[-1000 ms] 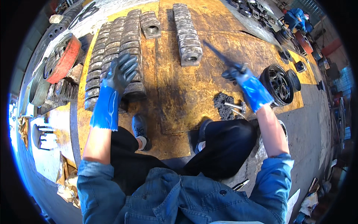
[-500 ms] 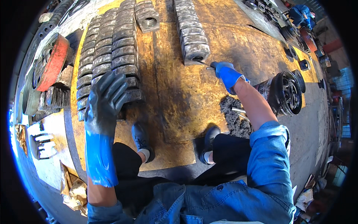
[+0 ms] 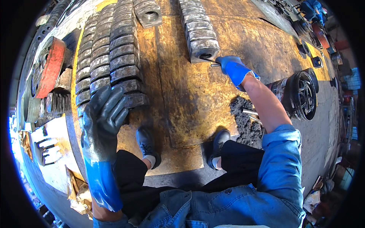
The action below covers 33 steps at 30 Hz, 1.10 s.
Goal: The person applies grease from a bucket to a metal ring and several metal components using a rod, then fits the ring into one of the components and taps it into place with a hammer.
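Yellow boards: right hand grips rod, left hand loosely spread; bucket label unreadable.

We are seeing hard light bleaching the pale floor sheet well left of the right hand and its grip, blue-white glare flaring beyond. We are finding soft shadows mottling the plywood just right; fisheye curvature is bending outlying edges.
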Motion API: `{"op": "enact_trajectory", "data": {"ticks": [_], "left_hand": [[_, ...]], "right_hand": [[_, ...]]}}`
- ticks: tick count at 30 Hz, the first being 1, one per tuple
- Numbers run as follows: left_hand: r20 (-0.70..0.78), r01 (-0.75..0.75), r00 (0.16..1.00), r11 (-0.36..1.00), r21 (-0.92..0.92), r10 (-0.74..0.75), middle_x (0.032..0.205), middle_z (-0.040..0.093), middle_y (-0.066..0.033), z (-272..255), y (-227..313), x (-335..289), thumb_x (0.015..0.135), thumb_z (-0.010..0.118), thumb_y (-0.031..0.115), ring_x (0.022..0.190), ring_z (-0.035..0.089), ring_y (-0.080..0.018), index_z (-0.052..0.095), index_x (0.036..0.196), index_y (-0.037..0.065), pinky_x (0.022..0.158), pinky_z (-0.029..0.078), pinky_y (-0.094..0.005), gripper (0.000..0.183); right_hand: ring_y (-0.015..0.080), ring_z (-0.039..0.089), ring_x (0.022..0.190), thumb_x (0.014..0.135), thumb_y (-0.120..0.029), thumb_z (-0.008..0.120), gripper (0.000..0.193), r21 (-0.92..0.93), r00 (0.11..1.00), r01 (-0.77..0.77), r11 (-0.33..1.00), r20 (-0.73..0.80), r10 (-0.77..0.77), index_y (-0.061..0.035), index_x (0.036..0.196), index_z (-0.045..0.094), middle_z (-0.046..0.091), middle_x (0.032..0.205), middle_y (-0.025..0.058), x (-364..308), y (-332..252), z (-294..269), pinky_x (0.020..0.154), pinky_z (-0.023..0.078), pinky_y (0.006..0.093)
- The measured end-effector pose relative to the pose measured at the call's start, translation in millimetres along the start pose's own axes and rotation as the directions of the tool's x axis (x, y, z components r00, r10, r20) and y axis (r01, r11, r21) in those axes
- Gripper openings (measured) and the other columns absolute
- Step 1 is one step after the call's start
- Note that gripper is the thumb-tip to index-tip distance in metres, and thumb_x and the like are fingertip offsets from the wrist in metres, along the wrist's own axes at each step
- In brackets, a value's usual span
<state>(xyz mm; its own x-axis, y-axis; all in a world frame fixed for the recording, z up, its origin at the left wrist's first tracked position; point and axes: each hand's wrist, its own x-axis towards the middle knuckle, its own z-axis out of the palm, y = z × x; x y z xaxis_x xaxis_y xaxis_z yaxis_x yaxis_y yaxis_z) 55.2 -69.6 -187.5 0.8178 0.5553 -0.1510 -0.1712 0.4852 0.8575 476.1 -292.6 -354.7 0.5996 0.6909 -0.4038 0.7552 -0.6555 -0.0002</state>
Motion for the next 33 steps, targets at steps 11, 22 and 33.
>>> {"op": "enact_trajectory", "data": {"ticks": [11,22,33], "left_hand": [[-0.039,0.010,0.999,1.000,-0.001,-0.010,0.149,0.039,-0.0259,10,-6,7,0.101,0.045,0.050,0.134,0.046,-0.0364,0.032,0.150,0.003,0.109,0.042,-0.0464,0.069],[-0.055,0.057,0.997,0.991,0.117,-0.051,0.149,0.043,-0.0208,10,-17,8,0.101,0.042,0.052,0.134,0.047,-0.0334,0.033,0.150,0.008,0.108,0.041,-0.0447,0.067],[0.064,0.082,0.993,0.962,0.261,-0.102,0.149,0.043,-0.0184,5,-36,6,0.100,0.043,0.056,0.134,0.047,-0.0299,0.036,0.148,0.007,0.109,0.039,-0.0433,0.069]], "right_hand": [[0.0385,0.067,0.095,0.077,-0.011,0.063,0.039,-0.096,0.998,0.051,0.994,-0.026,-0.054,-0.0183,0.115,0.065,0.069,0.097,0.0177,27,20,6,0.078,0.053,0.0459],[0.0345,0.070,0.082,0.086,-0.014,0.054,0.020,-0.336,0.988,0.103,0.936,-0.076,-0.136,-0.0103,0.097,0.070,0.071,0.096,0.0154,37,-12,-42,0.067,0.054,0.0438],[0.0380,0.068,0.090,0.085,-0.013,0.058,0.020,0.192,0.971,0.085,0.978,-0.237,-0.038,-0.0084,0.100,0.071,0.070,0.095,0.0204,-7,-17,13,0.074,0.053,0.0451]]}}
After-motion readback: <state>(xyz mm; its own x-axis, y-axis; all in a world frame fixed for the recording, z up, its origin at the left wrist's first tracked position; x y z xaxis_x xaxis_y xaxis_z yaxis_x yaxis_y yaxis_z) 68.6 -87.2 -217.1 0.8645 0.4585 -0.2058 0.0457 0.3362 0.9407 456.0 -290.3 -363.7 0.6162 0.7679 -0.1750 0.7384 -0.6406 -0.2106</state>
